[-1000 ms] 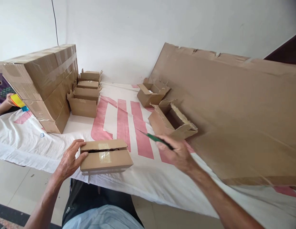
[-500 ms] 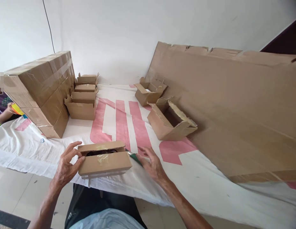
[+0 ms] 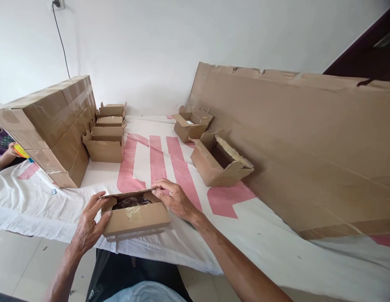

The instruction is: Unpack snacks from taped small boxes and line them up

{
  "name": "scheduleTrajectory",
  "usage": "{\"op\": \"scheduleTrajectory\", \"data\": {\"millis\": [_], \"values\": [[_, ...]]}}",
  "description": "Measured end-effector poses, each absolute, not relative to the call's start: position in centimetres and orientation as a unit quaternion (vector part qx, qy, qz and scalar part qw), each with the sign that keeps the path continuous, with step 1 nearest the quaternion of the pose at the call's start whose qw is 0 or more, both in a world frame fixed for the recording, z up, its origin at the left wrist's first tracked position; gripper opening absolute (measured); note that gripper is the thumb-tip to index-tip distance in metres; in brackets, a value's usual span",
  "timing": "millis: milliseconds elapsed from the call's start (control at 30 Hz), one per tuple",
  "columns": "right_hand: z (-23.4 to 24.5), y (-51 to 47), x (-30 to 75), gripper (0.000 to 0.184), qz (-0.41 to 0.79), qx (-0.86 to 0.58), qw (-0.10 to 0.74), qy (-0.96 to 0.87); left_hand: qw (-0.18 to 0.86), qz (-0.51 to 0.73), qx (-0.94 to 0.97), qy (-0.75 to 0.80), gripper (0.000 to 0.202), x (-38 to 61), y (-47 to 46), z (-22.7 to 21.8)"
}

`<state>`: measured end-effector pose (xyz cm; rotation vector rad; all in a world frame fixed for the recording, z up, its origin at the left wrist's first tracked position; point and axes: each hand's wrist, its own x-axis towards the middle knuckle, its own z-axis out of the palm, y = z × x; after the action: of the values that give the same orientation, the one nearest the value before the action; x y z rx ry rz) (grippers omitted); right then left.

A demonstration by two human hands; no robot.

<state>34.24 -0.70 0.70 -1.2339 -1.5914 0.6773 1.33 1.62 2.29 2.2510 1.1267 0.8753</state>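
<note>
A small cardboard box (image 3: 136,220) sits near the table's front edge, its top partly raised. Dark, shiny wrapped contents (image 3: 132,202) show inside. My left hand (image 3: 90,222) grips the box's left end, thumb on the front side and fingers at the back corner. At the far right corner, my right hand (image 3: 174,199) pinches the raised back flap (image 3: 127,194) between thumb and fingers. A sliver of something dark shows under my right wrist, mostly hidden.
Taped cartons (image 3: 56,121) are stacked at the left, beside open small boxes (image 3: 105,150). Two open boxes, one nearer (image 3: 210,167) and one farther (image 3: 187,131), stand right of centre. A large cardboard sheet (image 3: 292,155) leans at the right. Another person's hand (image 3: 13,149) shows far left.
My right hand has moved left from the green-handled tool to the box's back flap. The flap now stands higher, and the opening is wider. My left hand stays on the box.
</note>
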Motion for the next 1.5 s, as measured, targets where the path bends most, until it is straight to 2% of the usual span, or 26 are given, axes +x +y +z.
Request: {"op": "scheduleTrajectory", "data": {"millis": [233,400,533,733,800,933,1033,1233,1500], "values": [[0.4,2.5,34.3,0.051,0.387,-0.56,0.484,-0.55,0.26,0.305,0.804,0.439,0.047,2.0,2.6,1.5],[-1.5,4.1,34.1,0.048,0.444,-0.572,0.472,-0.503,0.279,0.295,0.802,0.438,0.054,2.2,2.9,0.7],[-2.4,4.1,34.5,0.046,0.346,-0.611,0.475,-0.531,0.243,0.305,0.811,0.437,0.054,2.2,2.7,0.6],[0.7,2.0,34.4,0.008,0.081,-0.581,0.47,-0.659,0.193,0.28,0.843,0.417,0.044,2.3,2.3,1.5],[2.2,0.2,33.5,0.013,0.026,-0.536,0.469,-0.702,0.189,0.278,0.843,0.42,0.045,2.3,2.3,1.6],[3.1,-3.5,31.4,0.01,0.044,-0.448,0.381,-0.808,0.187,0.276,0.842,0.424,0.046,2.2,2.4,1.4],[2.2,-4.7,30.8,0.017,0.054,-0.45,0.337,-0.825,0.187,0.268,0.845,0.423,0.047,2.1,2.5,1.3],[1.2,-4.6,30.9,0.018,0.044,-0.476,0.346,-0.807,0.189,0.269,0.84,0.431,0.049,1.9,2.8,1.0],[0.5,-5.3,30.0,0.028,0.016,-0.471,0.355,-0.807,0.217,0.264,0.834,0.433,0.045,2.1,3.2,2.2]]}}
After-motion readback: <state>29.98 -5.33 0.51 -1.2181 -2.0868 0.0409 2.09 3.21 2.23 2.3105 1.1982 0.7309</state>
